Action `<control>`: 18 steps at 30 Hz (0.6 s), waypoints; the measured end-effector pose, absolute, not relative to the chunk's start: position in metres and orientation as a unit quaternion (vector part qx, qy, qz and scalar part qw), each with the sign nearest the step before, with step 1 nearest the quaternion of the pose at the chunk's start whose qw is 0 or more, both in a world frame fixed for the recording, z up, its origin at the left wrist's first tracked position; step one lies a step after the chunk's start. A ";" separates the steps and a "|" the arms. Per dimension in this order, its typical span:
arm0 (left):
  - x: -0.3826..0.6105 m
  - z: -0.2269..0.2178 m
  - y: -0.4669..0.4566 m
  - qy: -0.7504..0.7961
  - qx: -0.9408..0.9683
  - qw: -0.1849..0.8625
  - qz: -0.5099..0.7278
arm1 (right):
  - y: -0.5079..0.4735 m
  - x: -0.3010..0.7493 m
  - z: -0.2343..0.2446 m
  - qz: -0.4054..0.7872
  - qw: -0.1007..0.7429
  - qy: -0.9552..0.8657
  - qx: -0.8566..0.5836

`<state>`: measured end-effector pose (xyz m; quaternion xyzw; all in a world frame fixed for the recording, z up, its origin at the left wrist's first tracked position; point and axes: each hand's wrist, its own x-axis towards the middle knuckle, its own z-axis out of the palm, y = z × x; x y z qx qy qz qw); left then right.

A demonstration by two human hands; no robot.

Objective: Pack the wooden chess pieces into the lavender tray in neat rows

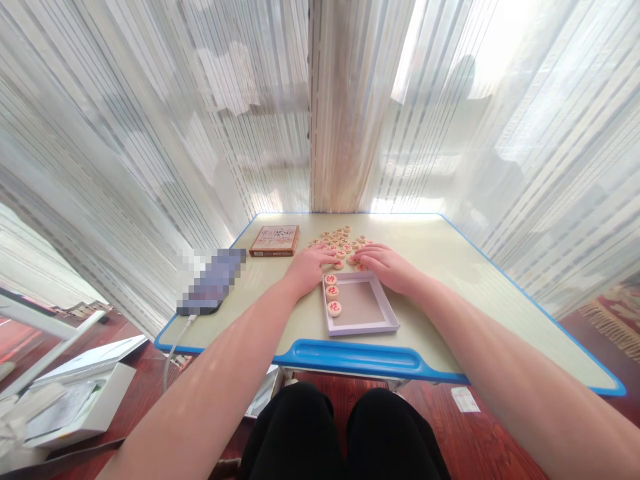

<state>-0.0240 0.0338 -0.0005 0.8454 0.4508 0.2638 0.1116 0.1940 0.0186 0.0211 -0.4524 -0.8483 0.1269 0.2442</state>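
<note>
The open tray (361, 303) lies flat on the table (465, 280), close to the front edge. It looks nearly square, with no clear long axis; its near wall runs roughly parallel to the blue trough (355, 355), and its side walls point away from the wearer, slanting slightly left. Inside, 3 discs (332, 291) form 1 file along the left wall, faces up, a file whose long axis runs from near to far. Their red characters stand upright to the wearer: 帥 on the farthest, 炮 on the other 2.

The left hand (314, 265) rests palm down beyond the tray's far left corner, the right hand (383, 267) beyond its far right corner. Both have fingers reaching inward over the near side of the loose discs (341, 253); the fingertips are partly hidden, so I cannot tell whether either hand grips 1. These discs lie scattered between and beyond the hands, some marked in red, some in dark ink.

Left of them, the brown-edged box (275, 240) lies with its long axis across the table, its dark lettering too blurred to read.
</note>
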 end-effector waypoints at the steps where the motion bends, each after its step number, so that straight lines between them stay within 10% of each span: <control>1: -0.024 0.000 0.034 0.451 0.846 0.110 0.263 | 0.019 0.195 0.022 0.115 0.248 -0.840 -0.469; 18: -0.025 -0.004 0.034 0.418 0.862 0.079 0.277 | 0.036 0.210 0.009 0.053 0.265 -0.743 -0.613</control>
